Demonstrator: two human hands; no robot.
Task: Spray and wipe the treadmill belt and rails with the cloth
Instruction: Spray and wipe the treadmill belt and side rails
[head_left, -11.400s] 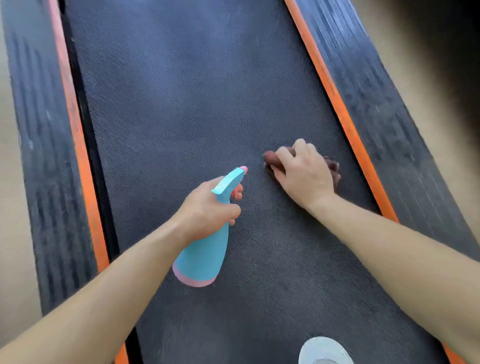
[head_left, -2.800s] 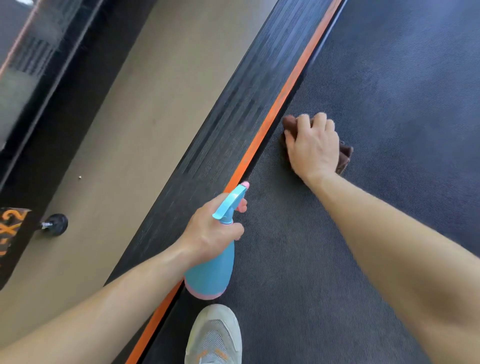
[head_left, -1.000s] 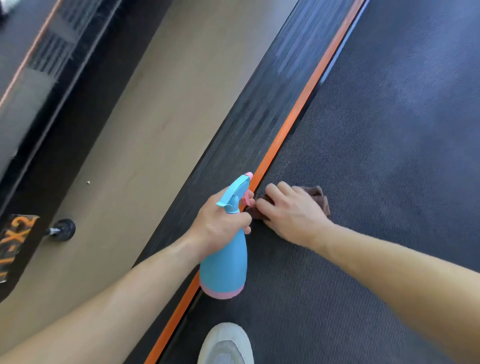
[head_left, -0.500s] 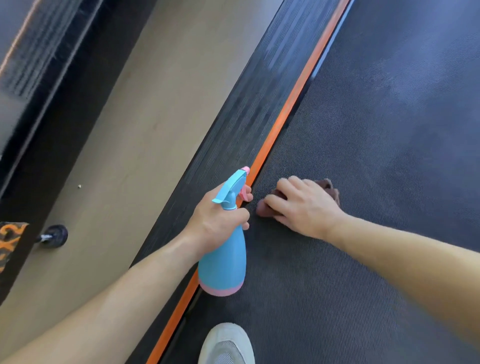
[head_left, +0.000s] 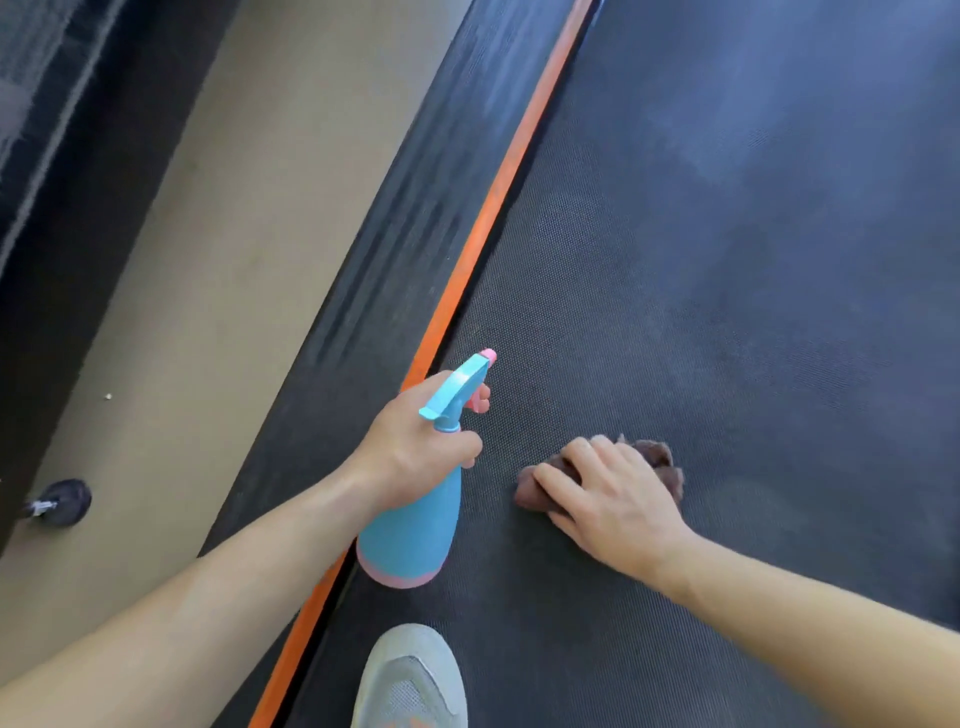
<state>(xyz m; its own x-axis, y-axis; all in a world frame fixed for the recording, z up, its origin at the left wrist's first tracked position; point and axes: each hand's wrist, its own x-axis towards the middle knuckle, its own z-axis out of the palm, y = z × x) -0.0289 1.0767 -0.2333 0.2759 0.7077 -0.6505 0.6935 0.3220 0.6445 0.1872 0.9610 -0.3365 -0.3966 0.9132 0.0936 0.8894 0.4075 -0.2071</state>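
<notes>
Far to your left lay the tan floor (head_left: 208, 270) with a small black wheel (head_left: 61, 500) on it, and no lettering was in view there. Next came the dark ribbed rail (head_left: 395, 249) and its orange stripe (head_left: 498, 208). Pale streaks showed on the rail, but I could not tell whether it had been wiped. Your left hand (head_left: 415, 447) gripped the neck of the blue spray bottle (head_left: 415, 530), fingers curled round it and one on the pink trigger. The nozzle pointed up the belt (head_left: 753, 260) just beside the stripe. Below the bottle your grey shoe (head_left: 410, 680) stood on the belt. In the last second the brown cloth (head_left: 662, 462) had slid off the stripe's edge, where it sat almost touching your left hand, and now lay well out on the belt. Your right hand (head_left: 613, 499) pressed it down with the fingers laid fairly flat over it. That suggests the stroke along the belt's left margin was done, with the rail likely yet to come. No brand, label or writing could be read on the bottle or shoe.
</notes>
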